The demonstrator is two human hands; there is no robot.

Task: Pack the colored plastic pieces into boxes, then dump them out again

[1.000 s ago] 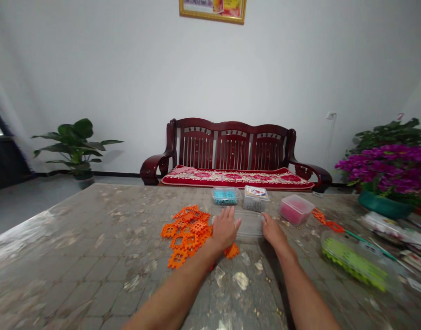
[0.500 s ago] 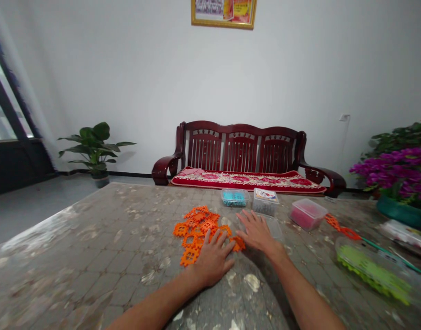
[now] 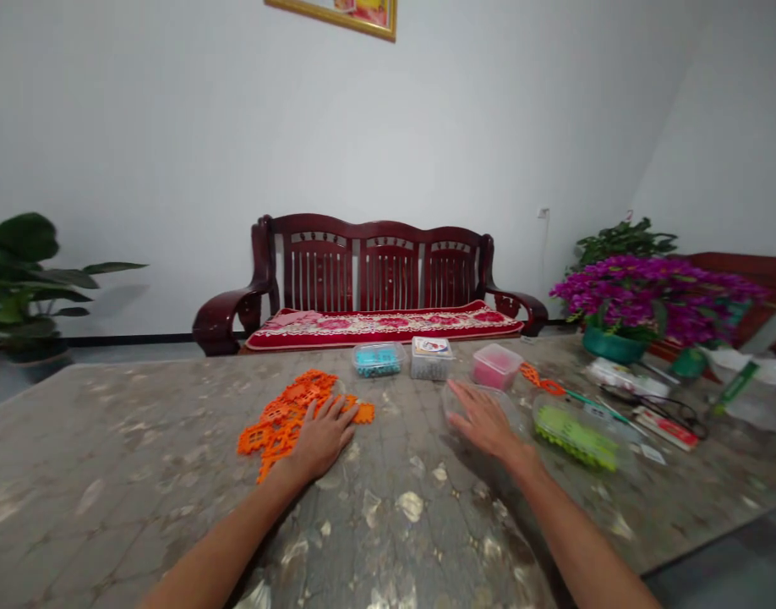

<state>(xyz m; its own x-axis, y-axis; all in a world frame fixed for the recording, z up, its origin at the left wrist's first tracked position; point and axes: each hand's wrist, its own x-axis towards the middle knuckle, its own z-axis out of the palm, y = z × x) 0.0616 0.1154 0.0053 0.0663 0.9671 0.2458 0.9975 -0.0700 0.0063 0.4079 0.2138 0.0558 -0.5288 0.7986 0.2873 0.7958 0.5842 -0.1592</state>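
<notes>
A spread pile of orange interlocking plastic pieces (image 3: 285,416), some with window-like cutouts, lies left of centre on the patterned tabletop. My left hand (image 3: 326,438) rests on the pile's right side, palm down and fingers stretched out, with no piece gripped. To the right, my right hand (image 3: 484,423) reaches over a clear, shallow plastic lid or box (image 3: 513,409), which it partly covers. Its fingers are extended over the near-left part of that clear plastic; whether they touch it I cannot tell.
Behind stand clear boxes of blue pieces (image 3: 379,360), grey contents with a card on top (image 3: 432,359), and pink contents (image 3: 496,367). A box of green pieces (image 3: 576,435) lies right, near purple flowers (image 3: 647,292). A wooden bench (image 3: 379,271) stands beyond the table.
The view has turned right. My right hand has moved rightward from beside the orange pieces to over the clear plastic. My left hand stays on the pile.
</notes>
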